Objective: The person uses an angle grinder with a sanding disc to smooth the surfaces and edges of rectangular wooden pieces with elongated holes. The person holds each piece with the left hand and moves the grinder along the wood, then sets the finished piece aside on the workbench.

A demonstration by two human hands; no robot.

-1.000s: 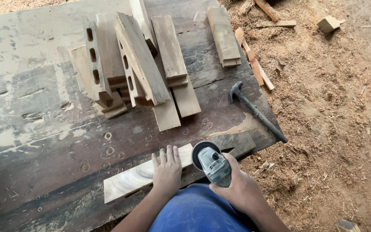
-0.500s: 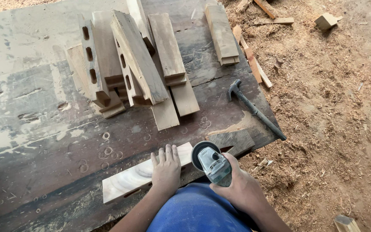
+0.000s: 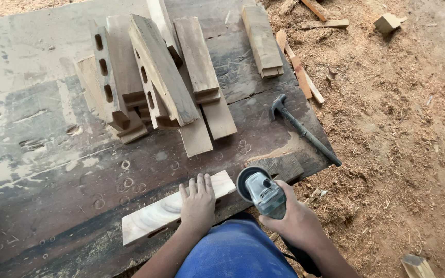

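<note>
The pale plank lies at the table's near edge, pinned flat by the open left hand so it can't skid. The right hand is clamped around the angle grinder at the plank's end, with the slotted wood stack and hammer parked well clear.

The worn dark wooden counter carries a pile of mortised wooden pieces, a pale flat board and a black hammer, with sawdust-covered floor beside.
</note>
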